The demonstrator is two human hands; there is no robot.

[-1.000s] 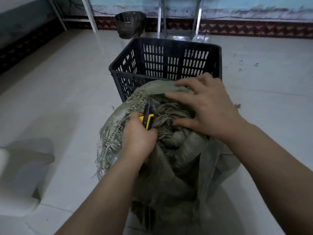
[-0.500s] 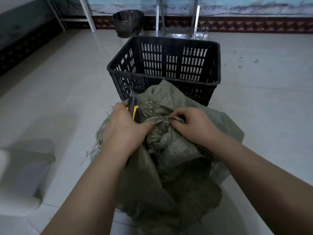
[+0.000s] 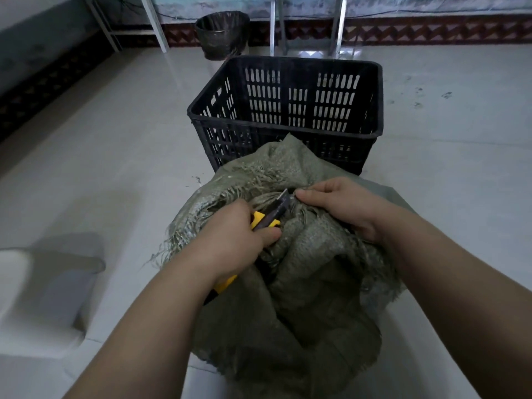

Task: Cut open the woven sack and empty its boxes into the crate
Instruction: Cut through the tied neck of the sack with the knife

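My left hand [image 3: 230, 243] is clenched around the yellow knife [image 3: 269, 216], blade at the tied neck of the sack [image 3: 311, 283], which sits on the floor just before the black crate [image 3: 288, 110]. My right hand [image 3: 345, 205] pinches the neck. The weave looks limp and fraying, so I'd grip that gathered neck.

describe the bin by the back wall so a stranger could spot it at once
Start at the black slotted crate in the middle of the floor. Beyond its far left corner, by the patterned skirting, stands the bin. It alone is round and dark, between pale metal legs.
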